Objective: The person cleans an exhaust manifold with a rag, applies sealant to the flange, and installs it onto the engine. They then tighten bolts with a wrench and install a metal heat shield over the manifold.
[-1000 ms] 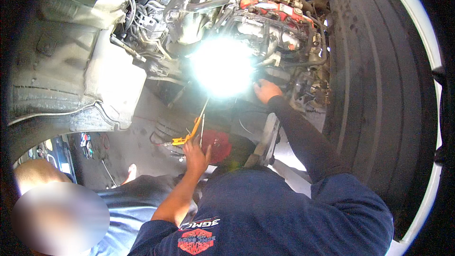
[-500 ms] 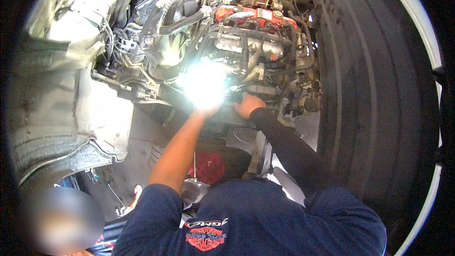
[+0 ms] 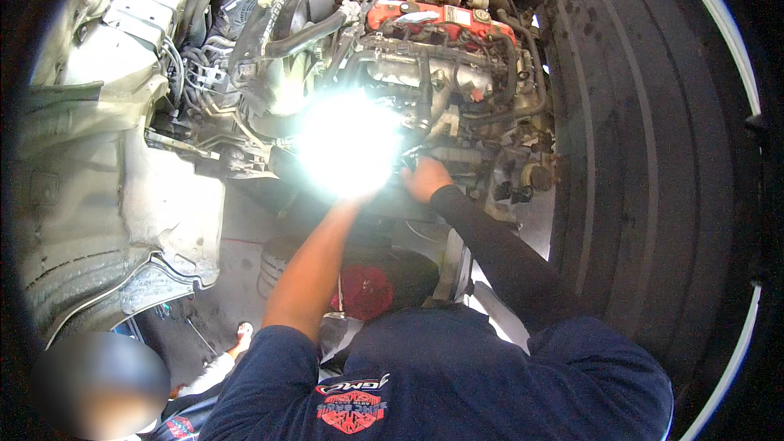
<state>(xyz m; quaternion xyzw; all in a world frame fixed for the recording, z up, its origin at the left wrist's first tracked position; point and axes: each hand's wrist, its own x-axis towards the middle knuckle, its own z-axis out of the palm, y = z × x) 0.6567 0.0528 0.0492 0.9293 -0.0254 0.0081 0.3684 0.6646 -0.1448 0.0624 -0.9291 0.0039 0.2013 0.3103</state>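
Both my arms reach forward into an exposed engine with a red cover on its far side. At the wrist, my left hand runs into a glaring white light. The glare hides its fingers and whatever they touch. Just right of the light, my right hand is closed, with its fingers curled at a small dark part among the hoses at the engine's near side. What lies in its grip cannot be made out. A dark sleeve covers my right forearm; the left is bare.
A large dark ribbed panel rises along the right. Pale body metal borders the left. Below my arms lie a tyre and a red round object. Another person is at the lower left.
The white glare has grown and covers more of my left hand. My right hand stays at nearly the same spot. The view has shifted slightly.
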